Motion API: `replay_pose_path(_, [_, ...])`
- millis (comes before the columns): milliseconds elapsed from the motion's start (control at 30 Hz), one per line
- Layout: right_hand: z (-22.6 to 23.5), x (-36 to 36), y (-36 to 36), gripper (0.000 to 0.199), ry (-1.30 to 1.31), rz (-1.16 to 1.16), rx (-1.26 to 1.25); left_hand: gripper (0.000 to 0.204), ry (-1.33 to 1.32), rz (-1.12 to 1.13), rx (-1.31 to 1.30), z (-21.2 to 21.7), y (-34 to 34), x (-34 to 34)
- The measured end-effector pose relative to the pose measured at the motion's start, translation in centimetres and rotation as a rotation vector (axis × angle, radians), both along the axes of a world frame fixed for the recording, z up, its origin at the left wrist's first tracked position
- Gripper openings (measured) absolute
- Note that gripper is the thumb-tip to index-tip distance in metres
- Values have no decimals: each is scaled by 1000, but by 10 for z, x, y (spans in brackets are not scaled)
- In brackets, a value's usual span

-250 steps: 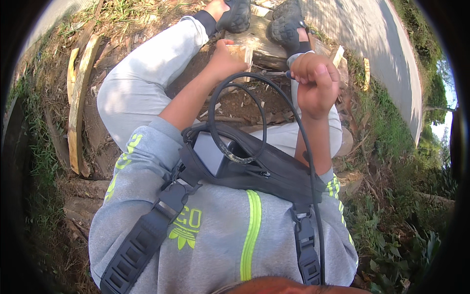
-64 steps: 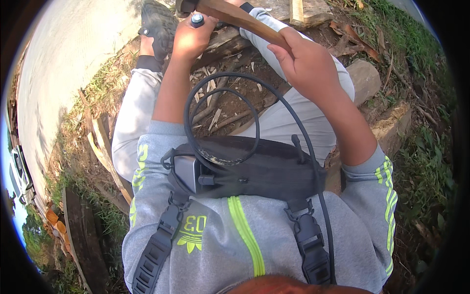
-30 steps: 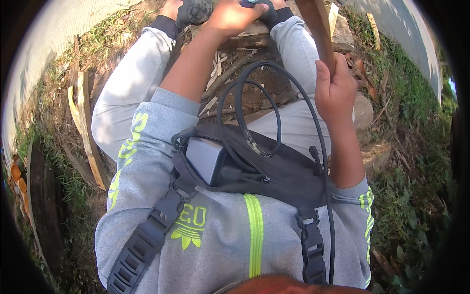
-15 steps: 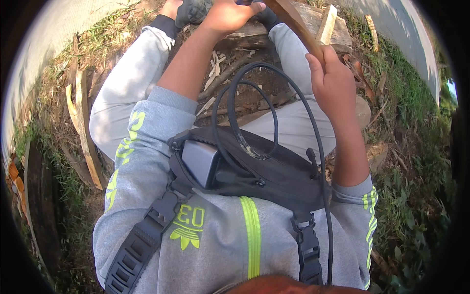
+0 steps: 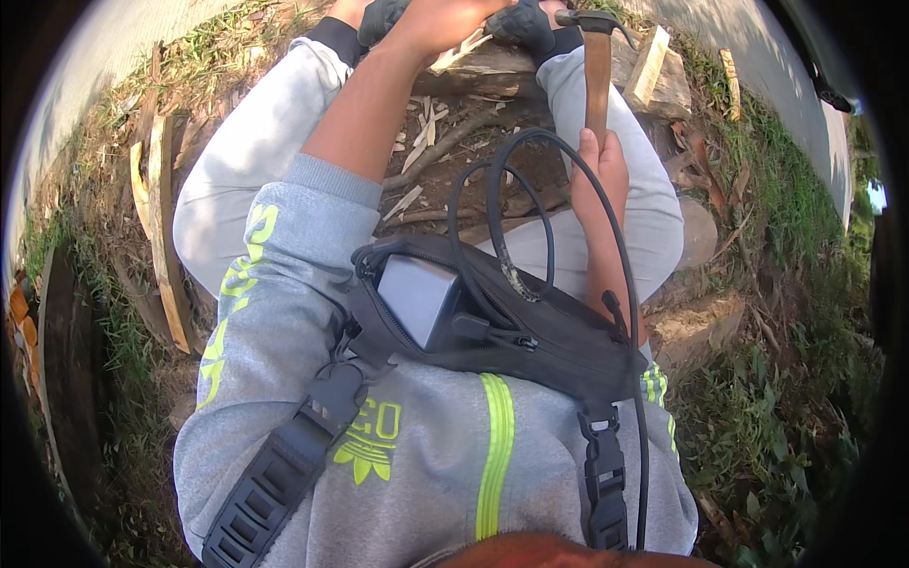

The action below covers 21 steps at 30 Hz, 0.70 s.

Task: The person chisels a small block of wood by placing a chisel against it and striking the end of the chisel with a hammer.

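Note:
My right hand [image 5: 603, 175] is wrapped round the wooden handle of a claw hammer [image 5: 596, 76], which stands roughly upright in the picture with its dark metal head at the top. My left hand [image 5: 450, 24] is cut by the upper edge above a thick log [image 5: 492, 83] between my feet. Its fingers are closed, and what they grip is out of sight. Just below that hand, a pale split piece of wood [image 5: 461, 52] lies at the log. Thin wood chips [image 5: 426, 128] are scattered on the soil nearer to me.
A block of wood [image 5: 663, 85] with a pale split stick [image 5: 648, 66] on it lies right of the hammer. Long split sticks [image 5: 163, 237] lie at the left. A black waist bag [image 5: 559, 341] with a looped black cable [image 5: 497, 204] crosses my lap. Grass [image 5: 795, 180] borders a pale paved strip.
The hammer has swung from a slant to nearly upright, bringing its head into view. My right hand has moved left and slightly nearer. My left hand has shifted slightly toward the upper edge.

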State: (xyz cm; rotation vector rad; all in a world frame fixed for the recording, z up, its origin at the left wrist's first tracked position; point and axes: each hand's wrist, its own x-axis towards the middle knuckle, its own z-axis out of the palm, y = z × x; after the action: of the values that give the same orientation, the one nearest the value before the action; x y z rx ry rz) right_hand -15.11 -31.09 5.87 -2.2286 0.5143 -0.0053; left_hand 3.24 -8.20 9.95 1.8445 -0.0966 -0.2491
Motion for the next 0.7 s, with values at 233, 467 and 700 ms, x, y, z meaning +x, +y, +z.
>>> replay_pose_path(233, [2,5,42,33,61,235,-196,29,-3,-34,-154,-20,21,23])
replay_pose_path(467, [22,19,46,30,238,355,-396,33,5,25,-105,-13,21,15])
replay_pose_path(700, [-11,12,22,32,235,373,-444,44,-19,84,14,-18,17,15])
